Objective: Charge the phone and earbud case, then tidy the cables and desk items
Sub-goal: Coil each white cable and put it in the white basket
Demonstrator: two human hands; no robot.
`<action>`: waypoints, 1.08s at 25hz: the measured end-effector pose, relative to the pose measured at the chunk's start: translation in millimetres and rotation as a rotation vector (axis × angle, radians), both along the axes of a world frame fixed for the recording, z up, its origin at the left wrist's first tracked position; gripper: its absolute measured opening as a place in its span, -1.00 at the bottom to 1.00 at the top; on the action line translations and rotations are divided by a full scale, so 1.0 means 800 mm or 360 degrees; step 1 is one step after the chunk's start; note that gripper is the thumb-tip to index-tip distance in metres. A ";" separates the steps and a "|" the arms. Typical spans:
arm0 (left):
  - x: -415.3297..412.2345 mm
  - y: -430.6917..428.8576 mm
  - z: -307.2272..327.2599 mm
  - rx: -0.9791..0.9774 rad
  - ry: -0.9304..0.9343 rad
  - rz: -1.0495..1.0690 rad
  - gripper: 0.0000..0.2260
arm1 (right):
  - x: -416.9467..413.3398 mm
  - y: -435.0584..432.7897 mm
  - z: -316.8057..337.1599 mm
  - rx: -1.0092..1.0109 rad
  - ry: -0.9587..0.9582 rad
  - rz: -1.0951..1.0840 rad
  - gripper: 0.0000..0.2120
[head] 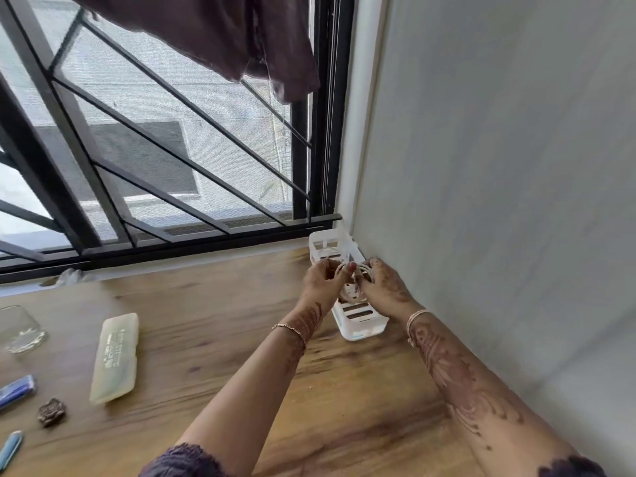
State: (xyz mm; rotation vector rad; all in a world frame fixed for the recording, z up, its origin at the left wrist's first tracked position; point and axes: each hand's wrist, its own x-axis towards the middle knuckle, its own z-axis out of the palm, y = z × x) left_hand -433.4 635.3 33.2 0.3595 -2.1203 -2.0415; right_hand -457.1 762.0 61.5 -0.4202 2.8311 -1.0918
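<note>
Both hands, left [321, 280] and right [380, 282], grip a coiled white cable [351, 275] over a white tray [364, 327].

One head-worn wide-angle view, looking forward and down over the desk [213, 356] into the corner where window [155, 149] meets wall [499, 166]. Left hand [320, 282] and right hand [387, 285] sit mid-frame, at arm's reach. Blur softens them; the cable [363, 269] they hold appears coiled.
</note>
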 end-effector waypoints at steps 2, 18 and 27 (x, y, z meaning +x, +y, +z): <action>-0.005 0.000 -0.004 -0.0190 -0.0051 -0.0040 -0.90 | -0.018 0.004 -0.008 0.0224 0.0018 0.0071 -0.75; -0.012 0.002 -0.019 -0.1877 -0.0354 -0.0214 -0.74 | -0.042 -0.001 -0.052 0.1187 0.0503 0.0362 -0.79; 0.009 -0.011 0.001 -0.1703 -0.0256 -0.0171 -0.79 | -0.033 0.000 -0.037 0.1175 0.0481 0.0417 -0.76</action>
